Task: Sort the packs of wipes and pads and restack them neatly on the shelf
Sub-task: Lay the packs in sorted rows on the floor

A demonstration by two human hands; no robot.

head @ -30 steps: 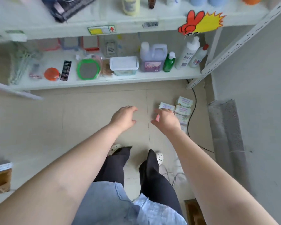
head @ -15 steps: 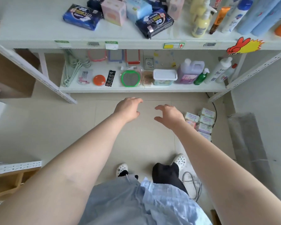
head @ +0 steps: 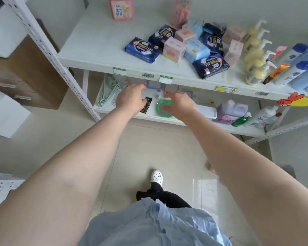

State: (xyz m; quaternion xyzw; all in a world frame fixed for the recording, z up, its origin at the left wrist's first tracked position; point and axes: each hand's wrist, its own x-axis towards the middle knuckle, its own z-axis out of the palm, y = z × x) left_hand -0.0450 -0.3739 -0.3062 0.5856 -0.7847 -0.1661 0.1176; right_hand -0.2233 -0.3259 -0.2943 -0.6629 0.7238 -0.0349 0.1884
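both hands (head: 132, 101) empty, packs (head: 183, 48) jumbled — shelf (head: 100, 48)

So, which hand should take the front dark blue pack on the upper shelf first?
Left, probably. The left hand is empty, almost directly below the front dark blue pack; the right hand, also empty, sits further right.

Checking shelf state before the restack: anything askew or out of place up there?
Yes. The packs on the upper shelf sit in a jumbled heap: dark blue pad packs lie at different angles, mixed with pink boxes and a light blue pack, some leaning on each other. Both hands are empty.
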